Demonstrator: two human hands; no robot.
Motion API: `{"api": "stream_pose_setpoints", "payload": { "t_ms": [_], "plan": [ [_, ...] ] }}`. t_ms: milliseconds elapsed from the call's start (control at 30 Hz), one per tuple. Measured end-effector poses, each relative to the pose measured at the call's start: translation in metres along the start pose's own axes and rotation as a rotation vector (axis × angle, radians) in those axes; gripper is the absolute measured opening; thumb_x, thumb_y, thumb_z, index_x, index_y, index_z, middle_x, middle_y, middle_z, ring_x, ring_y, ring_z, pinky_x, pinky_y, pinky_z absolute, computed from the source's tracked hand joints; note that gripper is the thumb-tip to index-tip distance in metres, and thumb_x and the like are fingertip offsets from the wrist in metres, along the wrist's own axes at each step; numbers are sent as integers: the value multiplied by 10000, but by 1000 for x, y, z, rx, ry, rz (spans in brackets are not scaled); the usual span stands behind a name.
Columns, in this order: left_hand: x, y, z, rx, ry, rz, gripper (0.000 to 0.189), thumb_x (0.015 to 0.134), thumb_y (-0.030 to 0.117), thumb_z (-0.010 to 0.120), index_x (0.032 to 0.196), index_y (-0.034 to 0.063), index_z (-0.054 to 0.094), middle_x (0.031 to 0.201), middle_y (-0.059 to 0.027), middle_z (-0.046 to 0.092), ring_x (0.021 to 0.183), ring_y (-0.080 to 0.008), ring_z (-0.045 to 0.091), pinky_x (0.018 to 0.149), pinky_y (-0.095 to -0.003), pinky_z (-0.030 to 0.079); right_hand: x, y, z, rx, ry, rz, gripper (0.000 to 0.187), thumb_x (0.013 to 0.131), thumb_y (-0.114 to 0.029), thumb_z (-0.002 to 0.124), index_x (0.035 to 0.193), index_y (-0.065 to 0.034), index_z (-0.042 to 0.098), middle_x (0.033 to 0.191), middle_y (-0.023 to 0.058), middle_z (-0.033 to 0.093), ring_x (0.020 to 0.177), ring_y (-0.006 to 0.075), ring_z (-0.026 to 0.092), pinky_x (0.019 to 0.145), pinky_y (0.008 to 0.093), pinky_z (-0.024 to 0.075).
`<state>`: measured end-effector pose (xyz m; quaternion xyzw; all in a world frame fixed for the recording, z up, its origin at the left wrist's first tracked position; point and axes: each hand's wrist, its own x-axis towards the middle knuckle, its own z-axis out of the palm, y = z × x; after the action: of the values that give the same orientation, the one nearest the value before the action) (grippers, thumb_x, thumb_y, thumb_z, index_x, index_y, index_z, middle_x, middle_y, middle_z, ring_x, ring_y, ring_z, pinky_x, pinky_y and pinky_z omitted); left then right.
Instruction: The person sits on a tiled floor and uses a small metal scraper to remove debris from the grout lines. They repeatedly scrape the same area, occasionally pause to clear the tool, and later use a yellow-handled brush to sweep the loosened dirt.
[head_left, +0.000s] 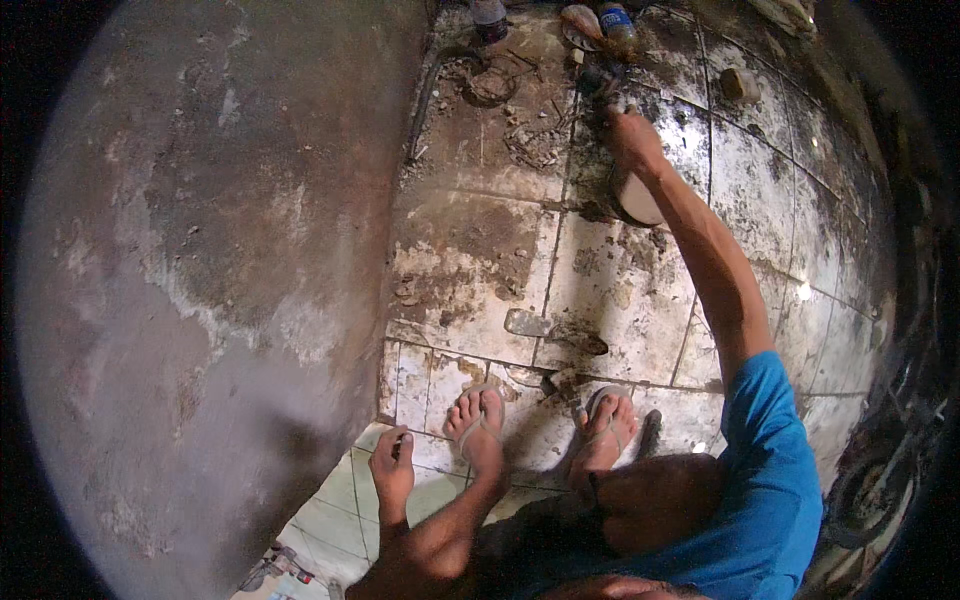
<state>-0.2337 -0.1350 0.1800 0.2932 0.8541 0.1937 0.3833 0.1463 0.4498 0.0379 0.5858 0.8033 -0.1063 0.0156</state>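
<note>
My right hand (636, 141) reaches far forward over the stained tile floor, its fingers curled down by a dark, blurred object (600, 79). I cannot tell whether it grips that object. Partly hidden under the wrist is a pale round object (637, 201), perhaps a container. My left hand (391, 469) hangs in front of my left knee, beside the wall corner, fingers loosely bent and nothing visible in them. Between the right hand and my feet lies a flat grey rectangular piece (528, 322) on the tiles.
A worn plastered wall (225, 262) rises at left. Beyond the hand lie a blue-labelled bottle (617, 26), a dark bottle (491, 21) and a wire coil (491, 86). A beige block-like object (739, 85) sits farther right. A wheel (862, 495) stands at lower right.
</note>
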Motion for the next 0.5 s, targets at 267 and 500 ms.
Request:
{"api": "stream_pose_setpoints", "payload": {
  "t_ms": [267,500],
  "plan": [
    [-23,48,77,42,-12,92,287,993,201,624,1164,-21,685,997,-135,721,847,-219,681,792,-348,541,3,25,-8,-383,393,-122,469,870,-213,700,1327,-160,613,1320,215,604,1164,414,612,986,543,506],
    [-23,13,19,78,38,-3,243,992,159,595,1151,-1,685,1043,-149,736,915,-245,696,852,-372,545,60,-19,41,-138,34,-532,459,882,-8,555,1313,-132,650,1493,169,521,1339,355,538,1095,474,475]
  ]
}}
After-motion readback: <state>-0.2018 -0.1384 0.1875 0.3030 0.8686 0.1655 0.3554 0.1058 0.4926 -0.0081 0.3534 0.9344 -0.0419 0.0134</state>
